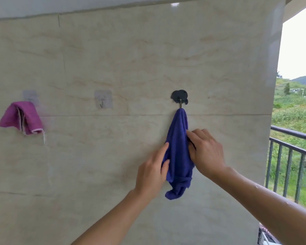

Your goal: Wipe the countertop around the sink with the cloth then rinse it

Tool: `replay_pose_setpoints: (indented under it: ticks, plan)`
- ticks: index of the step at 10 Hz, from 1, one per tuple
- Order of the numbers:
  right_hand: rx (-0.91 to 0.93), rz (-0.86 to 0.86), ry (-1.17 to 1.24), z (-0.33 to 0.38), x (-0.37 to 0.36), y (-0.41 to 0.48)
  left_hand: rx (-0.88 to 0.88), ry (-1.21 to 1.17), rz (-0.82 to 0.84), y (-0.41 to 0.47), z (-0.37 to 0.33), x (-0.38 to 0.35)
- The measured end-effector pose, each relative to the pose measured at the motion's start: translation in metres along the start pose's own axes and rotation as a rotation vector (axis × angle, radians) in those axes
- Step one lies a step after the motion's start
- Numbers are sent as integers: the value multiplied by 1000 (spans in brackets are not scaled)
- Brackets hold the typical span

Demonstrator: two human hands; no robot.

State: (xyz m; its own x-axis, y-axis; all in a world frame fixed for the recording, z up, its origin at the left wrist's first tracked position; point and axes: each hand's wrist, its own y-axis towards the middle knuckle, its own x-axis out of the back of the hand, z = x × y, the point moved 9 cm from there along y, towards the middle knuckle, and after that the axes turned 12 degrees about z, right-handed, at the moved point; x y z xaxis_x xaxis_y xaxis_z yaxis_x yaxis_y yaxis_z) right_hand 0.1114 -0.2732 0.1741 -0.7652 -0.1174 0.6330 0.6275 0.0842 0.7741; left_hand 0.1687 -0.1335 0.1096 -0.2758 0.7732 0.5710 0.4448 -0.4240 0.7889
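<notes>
A blue cloth (177, 138) hangs bunched from a black wall hook (179, 97) on the marble-tiled wall (131, 59). My left hand (151, 171) touches the cloth's left side, fingers curled against its fabric. My right hand (206, 151) presses on the cloth's right side, fingers pinching the fabric at mid-height. The cloth's lower end dangles below both hands. No sink or countertop is in view.
A pink cloth (21, 118) hangs from a clear hook at the left. An empty clear adhesive hook (102, 99) sits between the two cloths. A dark balcony railing (290, 156) stands at the right, with green hillside beyond.
</notes>
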Motion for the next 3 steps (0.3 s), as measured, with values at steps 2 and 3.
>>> replay_pose_setpoints:
  ticks: [2, 3]
  plan:
    - [-101, 44, 223, -8, -10, -28, 158, -296, -57, -33, -6, -12]
    - [-158, 18, 234, -19, 14, -37, 245, -311, 150, -81, 10, -38]
